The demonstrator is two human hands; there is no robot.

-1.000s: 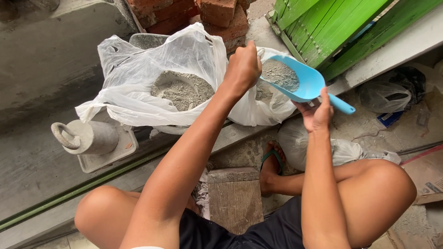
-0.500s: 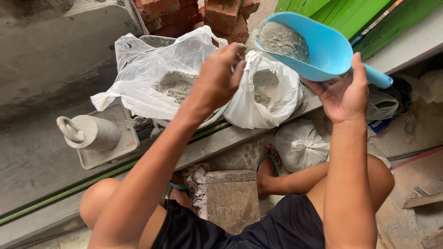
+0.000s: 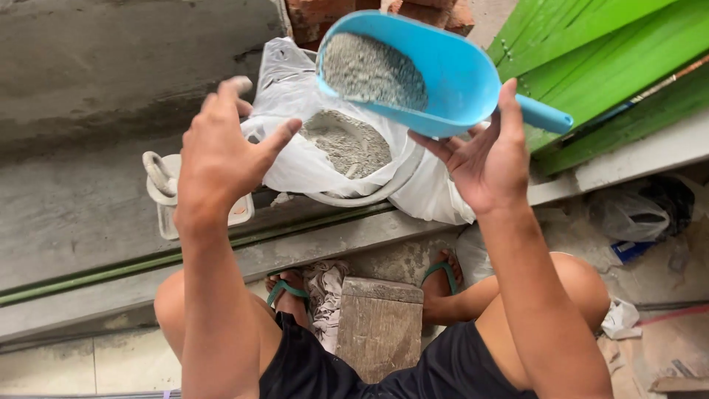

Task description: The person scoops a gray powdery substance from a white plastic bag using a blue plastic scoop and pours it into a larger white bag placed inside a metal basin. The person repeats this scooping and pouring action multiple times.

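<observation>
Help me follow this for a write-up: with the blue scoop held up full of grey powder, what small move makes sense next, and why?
Probably steady the blue scoop level with the right hand. It is heaped with grey powder, tilted, and held only by fingers beneath it, above the white bag. The left hand is open and holds nothing, so it could support it.
</observation>
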